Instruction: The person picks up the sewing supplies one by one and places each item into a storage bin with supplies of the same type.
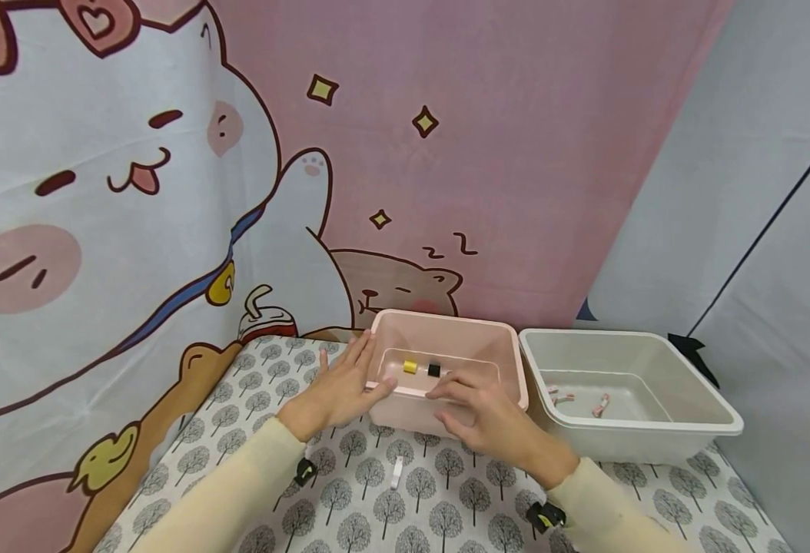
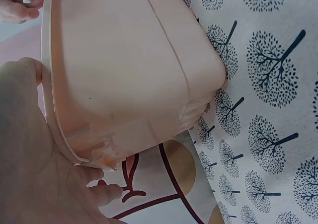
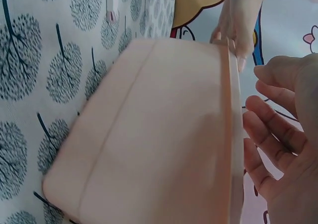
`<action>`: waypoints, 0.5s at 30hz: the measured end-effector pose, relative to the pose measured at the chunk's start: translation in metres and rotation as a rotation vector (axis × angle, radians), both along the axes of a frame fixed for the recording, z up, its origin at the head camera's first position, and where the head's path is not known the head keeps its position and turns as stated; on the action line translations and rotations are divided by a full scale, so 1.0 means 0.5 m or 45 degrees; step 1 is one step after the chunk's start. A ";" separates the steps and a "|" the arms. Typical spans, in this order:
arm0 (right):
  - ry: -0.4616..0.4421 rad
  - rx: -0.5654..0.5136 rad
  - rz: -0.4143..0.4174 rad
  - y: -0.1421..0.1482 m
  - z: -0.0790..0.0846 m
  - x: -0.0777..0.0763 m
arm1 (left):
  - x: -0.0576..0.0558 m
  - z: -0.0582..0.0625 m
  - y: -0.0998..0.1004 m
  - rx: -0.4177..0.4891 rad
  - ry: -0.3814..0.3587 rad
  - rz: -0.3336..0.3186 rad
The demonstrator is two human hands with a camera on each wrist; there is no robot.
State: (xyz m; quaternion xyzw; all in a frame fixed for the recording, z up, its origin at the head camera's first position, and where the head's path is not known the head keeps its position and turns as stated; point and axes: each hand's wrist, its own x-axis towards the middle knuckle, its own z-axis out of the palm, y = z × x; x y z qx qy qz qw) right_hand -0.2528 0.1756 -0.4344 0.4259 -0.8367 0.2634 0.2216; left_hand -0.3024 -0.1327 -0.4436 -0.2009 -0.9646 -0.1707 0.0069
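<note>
A pink plastic basin (image 1: 446,408) stands on the table with a small yellow block (image 1: 410,367) and a small black block (image 1: 434,370) on its floor. My left hand (image 1: 339,390) rests on the basin's near left corner, fingers extended along the side and thumb at the front rim. The left wrist view shows that thumb against the rim (image 2: 47,85). Over the front rim, my right hand (image 1: 481,411) has loosely bent fingers, with nothing visible in them. The right wrist view shows its fingers (image 3: 271,124) spread right beside the rim.
A white basin (image 1: 654,438) stands close on the right, with several small pink-and-white pieces (image 1: 602,405) inside. One small white strip (image 1: 396,472) lies on the tree-print cloth (image 1: 350,507) in front of the pink basin. A cartoon-printed curtain (image 1: 516,153) hangs behind.
</note>
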 end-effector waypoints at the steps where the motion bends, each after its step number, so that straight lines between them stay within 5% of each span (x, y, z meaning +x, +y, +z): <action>1: -0.014 0.007 -0.011 -0.002 -0.002 0.004 | 0.000 0.000 0.000 -0.001 -0.002 -0.001; 15: 0.018 0.037 0.046 -0.034 -0.053 0.033 | 0.000 -0.001 -0.002 0.015 0.014 -0.007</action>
